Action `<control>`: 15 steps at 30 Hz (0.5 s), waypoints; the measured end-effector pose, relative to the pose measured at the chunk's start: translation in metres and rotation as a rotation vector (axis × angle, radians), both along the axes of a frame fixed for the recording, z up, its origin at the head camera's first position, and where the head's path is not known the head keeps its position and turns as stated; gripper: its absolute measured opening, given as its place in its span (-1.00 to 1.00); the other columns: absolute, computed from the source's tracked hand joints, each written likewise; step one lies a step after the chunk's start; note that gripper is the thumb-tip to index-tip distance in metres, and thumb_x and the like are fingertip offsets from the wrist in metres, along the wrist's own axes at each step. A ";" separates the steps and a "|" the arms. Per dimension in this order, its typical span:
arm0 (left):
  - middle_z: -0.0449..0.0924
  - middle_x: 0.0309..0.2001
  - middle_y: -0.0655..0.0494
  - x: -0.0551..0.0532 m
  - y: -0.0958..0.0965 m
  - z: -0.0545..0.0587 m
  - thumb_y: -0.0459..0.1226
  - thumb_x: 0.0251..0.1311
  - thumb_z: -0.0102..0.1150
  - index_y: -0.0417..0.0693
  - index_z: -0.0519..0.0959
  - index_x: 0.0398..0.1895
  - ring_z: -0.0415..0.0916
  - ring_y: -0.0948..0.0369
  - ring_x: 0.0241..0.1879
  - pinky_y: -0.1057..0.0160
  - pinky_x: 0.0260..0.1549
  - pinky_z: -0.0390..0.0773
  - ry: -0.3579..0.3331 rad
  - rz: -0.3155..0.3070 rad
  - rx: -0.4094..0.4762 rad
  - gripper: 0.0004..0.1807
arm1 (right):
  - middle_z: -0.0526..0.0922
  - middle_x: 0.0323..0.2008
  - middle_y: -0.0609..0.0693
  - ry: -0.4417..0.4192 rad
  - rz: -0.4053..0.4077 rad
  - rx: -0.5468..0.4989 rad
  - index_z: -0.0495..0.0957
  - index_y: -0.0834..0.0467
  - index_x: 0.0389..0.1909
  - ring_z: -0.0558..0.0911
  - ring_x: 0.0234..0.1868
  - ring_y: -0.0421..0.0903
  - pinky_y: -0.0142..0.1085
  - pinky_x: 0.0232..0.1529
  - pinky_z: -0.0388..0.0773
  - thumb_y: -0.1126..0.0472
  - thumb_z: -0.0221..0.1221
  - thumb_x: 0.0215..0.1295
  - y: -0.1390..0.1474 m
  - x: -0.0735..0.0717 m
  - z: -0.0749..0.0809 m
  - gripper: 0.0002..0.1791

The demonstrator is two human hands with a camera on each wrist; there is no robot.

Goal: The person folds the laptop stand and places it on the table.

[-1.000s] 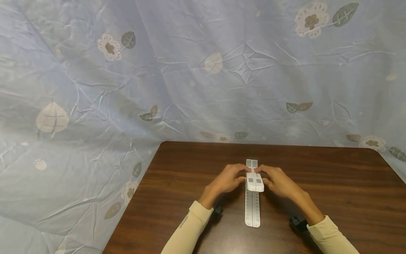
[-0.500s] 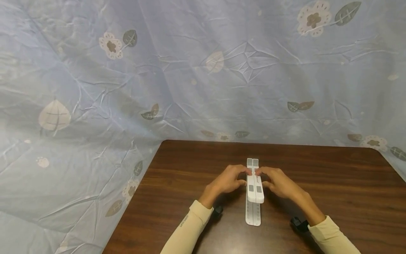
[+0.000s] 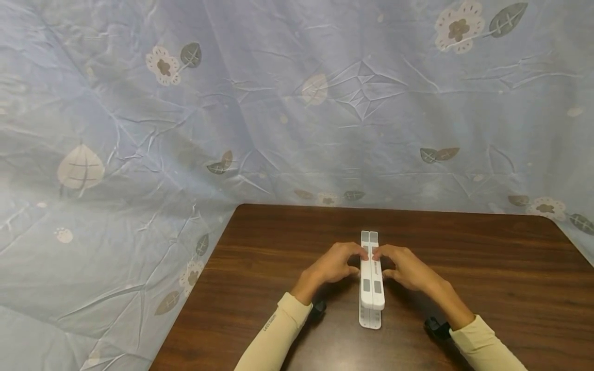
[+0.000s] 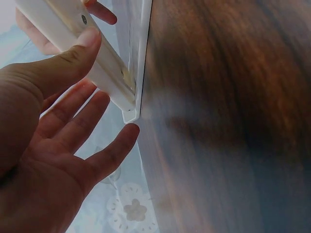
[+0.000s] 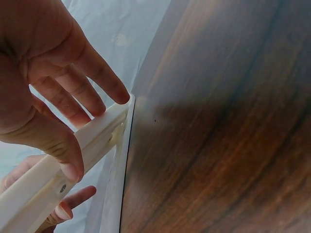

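A white folding laptop stand point(image 3: 372, 294) with grey pads stands lengthwise on the table. Its upper arm slants above the flat base point(image 3: 369, 323), meeting it at the far end in both wrist views. My left hand point(image 3: 335, 263) pinches the arm's left side, thumb point(image 4: 80, 56) below and index finger on top. From the right, my right hand point(image 3: 408, 267) holds the same arm likewise, its thumb point(image 5: 68, 155) against the underside near a small screw. The other fingers of both hands spread along the stand toward its far end.
The dark brown wooden table point(image 3: 278, 247) extends on both sides of the stand. Behind it and to the left hangs a pale blue flowered cloth point(image 3: 278, 129). Dark wrist devices point(image 3: 437, 327) sit at both cuffs.
The upper arm of the stand has swung down toward the base, its near end coming closer to me and covering more of the base. Both hands keep their hold and dip slightly.
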State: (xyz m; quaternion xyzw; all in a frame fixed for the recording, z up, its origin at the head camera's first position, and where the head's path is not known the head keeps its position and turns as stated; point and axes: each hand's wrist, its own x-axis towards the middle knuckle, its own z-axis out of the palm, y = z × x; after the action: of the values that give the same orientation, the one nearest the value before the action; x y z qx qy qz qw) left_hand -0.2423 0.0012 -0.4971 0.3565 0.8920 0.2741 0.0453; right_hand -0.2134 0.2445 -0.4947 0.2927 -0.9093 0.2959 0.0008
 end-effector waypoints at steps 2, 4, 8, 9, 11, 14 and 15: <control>0.73 0.24 0.08 0.000 0.000 0.000 -0.39 0.20 0.55 -0.03 0.73 0.13 0.63 0.18 0.31 0.32 0.37 0.56 0.002 -0.003 -0.003 -0.58 | 0.67 0.28 0.32 -0.006 0.002 0.002 0.66 0.25 0.08 0.64 0.32 0.38 0.25 0.30 0.62 0.47 0.47 0.21 0.000 0.001 0.001 -0.59; 0.73 0.24 0.08 0.001 0.000 0.000 -0.39 0.19 0.55 -0.04 0.73 0.13 0.63 0.18 0.31 0.32 0.37 0.56 -0.001 -0.007 -0.004 -0.57 | 0.67 0.28 0.32 -0.010 0.004 0.003 0.66 0.25 0.08 0.64 0.32 0.38 0.25 0.31 0.62 0.46 0.47 0.20 -0.001 0.002 0.001 -0.58; 0.72 0.26 0.07 0.002 0.000 0.001 -0.40 0.19 0.55 -0.05 0.72 0.14 0.63 0.16 0.32 0.32 0.39 0.55 -0.007 -0.016 -0.015 -0.57 | 0.68 0.27 0.30 -0.016 -0.002 0.010 0.67 0.24 0.07 0.65 0.31 0.36 0.22 0.28 0.64 0.44 0.49 0.19 -0.001 0.002 0.000 -0.58; 0.72 0.26 0.06 0.003 0.000 0.001 -0.40 0.19 0.55 -0.06 0.72 0.15 0.62 0.16 0.33 0.31 0.39 0.55 -0.007 -0.019 -0.018 -0.56 | 0.68 0.27 0.29 -0.016 -0.002 0.013 0.68 0.24 0.07 0.65 0.30 0.35 0.22 0.28 0.65 0.43 0.50 0.18 -0.001 0.002 0.000 -0.58; 0.71 0.27 0.06 0.003 -0.001 0.001 -0.40 0.18 0.56 -0.06 0.72 0.15 0.62 0.16 0.33 0.32 0.40 0.54 0.000 -0.025 -0.024 -0.56 | 0.69 0.26 0.28 -0.015 -0.002 0.016 0.68 0.23 0.07 0.66 0.30 0.34 0.21 0.28 0.65 0.42 0.51 0.17 -0.001 0.001 -0.001 -0.57; 0.71 0.27 0.06 0.003 -0.001 0.002 -0.39 0.17 0.57 -0.06 0.72 0.15 0.62 0.16 0.34 0.32 0.40 0.54 0.012 -0.035 -0.030 -0.55 | 0.70 0.25 0.26 -0.009 -0.002 0.016 0.69 0.23 0.06 0.66 0.30 0.33 0.21 0.28 0.64 0.40 0.53 0.15 -0.001 0.000 -0.003 -0.56; 0.71 0.28 0.06 0.003 -0.001 0.002 -0.39 0.16 0.58 -0.06 0.72 0.15 0.62 0.16 0.34 0.32 0.41 0.54 0.014 -0.036 -0.032 -0.54 | 0.70 0.25 0.26 -0.006 0.000 0.017 0.69 0.23 0.06 0.66 0.30 0.33 0.21 0.29 0.64 0.40 0.54 0.14 -0.001 0.000 -0.003 -0.56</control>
State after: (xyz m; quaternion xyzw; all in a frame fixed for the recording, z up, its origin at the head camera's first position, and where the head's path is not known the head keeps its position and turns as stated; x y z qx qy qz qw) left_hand -0.2396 0.0004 -0.4953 0.3739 0.8899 0.2565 0.0495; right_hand -0.2135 0.2437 -0.4975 0.2918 -0.9118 0.2888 -0.0042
